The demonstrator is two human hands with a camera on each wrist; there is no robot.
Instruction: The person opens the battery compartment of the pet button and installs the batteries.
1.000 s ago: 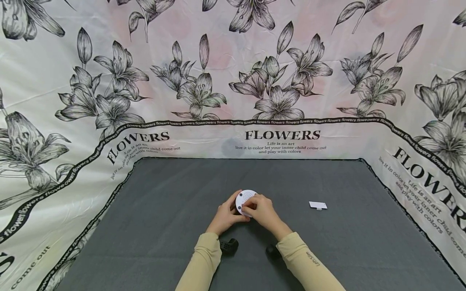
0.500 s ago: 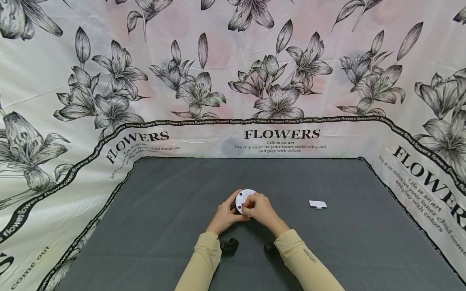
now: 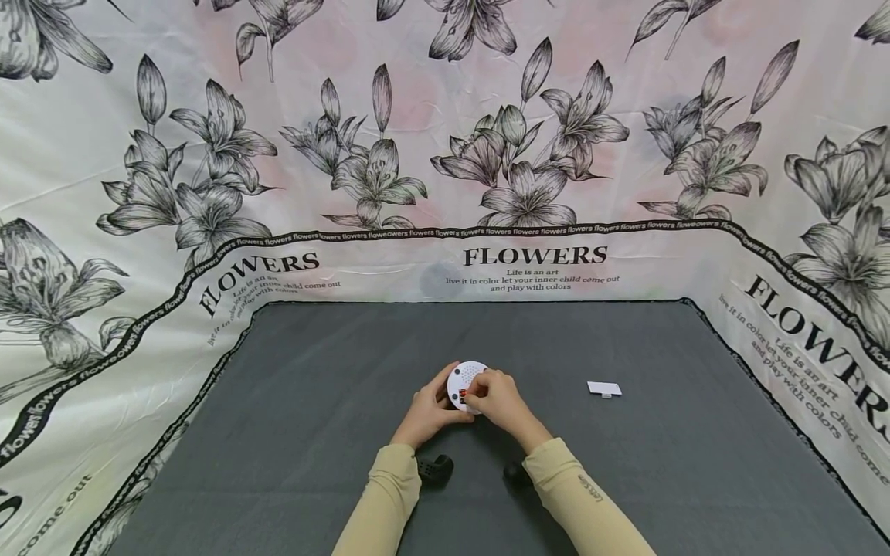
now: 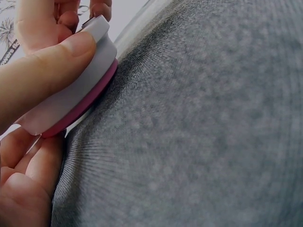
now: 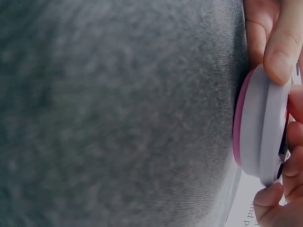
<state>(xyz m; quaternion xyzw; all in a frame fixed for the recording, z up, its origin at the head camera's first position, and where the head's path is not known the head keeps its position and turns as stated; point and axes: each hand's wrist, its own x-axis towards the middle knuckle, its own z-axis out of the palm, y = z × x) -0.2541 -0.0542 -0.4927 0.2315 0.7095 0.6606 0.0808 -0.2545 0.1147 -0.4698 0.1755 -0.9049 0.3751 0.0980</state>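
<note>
A round white device (image 3: 473, 374) with a perforated back, dark round feet and a pink front rim stands tilted above the table. My left hand (image 3: 427, 409) grips it by the edge, thumb (image 4: 78, 47) across its white side and fingers behind. Curled fingers of my right hand (image 3: 504, 401) work at an opening in the back, with thumb and index pinched at a small red piece (image 3: 463, 394). These fingers hide most of the opening. In the right wrist view, the device (image 5: 258, 127) shows edge-on, with right fingertips (image 5: 294, 135) against its back.
To the right, a small white rectangular cover (image 3: 603, 388) with a tab lies on the grey cloth-covered table (image 3: 334, 355). Black wrist-worn parts (image 3: 436, 471) hang below both wrists. A flower-printed curtain (image 3: 389, 270) borders the back and sides.
The right hand's fingertips have shifted slightly, and more of the red piece shows at the opening. The left hand keeps its grip on the device. The whole view has drifted a little.
</note>
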